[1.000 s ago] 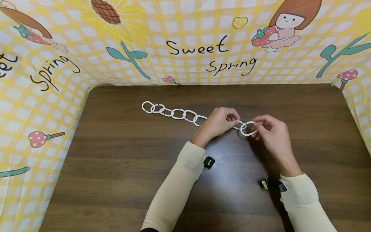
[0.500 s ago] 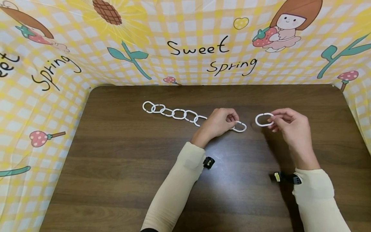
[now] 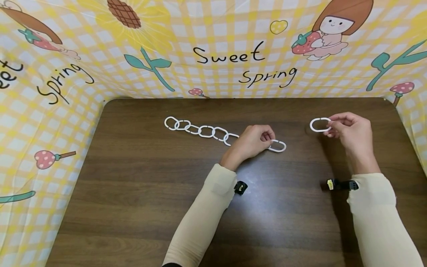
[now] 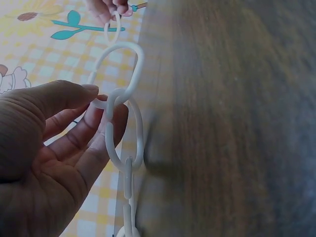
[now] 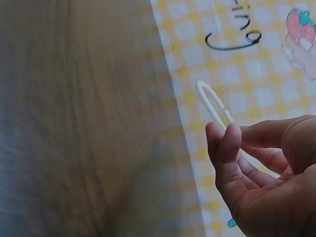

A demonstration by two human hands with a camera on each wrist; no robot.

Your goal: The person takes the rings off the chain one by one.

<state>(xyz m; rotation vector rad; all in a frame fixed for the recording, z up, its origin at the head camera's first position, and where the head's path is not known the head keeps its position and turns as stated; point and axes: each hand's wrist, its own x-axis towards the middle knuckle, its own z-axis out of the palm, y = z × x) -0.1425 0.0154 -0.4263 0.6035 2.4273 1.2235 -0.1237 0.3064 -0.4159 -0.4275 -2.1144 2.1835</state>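
Observation:
A chain of several white oval plastic links (image 3: 206, 131) runs across the table toward the right. My left hand (image 3: 251, 142) pinches the chain near its right end, covering part of it; one end link (image 3: 278, 146) sticks out past the fingertips. In the left wrist view the thumb and fingers grip where the end link (image 4: 139, 69) joins its neighbour. My right hand (image 3: 355, 133) pinches a single loose link (image 3: 319, 125) by its right end, apart from the chain. A small gap shows in that link's side in the right wrist view (image 5: 212, 101).
The brown wooden table (image 3: 133, 207) has rounded back corners. A yellow checked cloth (image 3: 213, 29) with printed flowers and lettering stands behind it and along its sides. Each wrist wears a small black camera on a strap.
The single link has come off the chain's right end. My right hand has carried it away to the right and toward the back. The left hand has stayed in place, pinching the chain.

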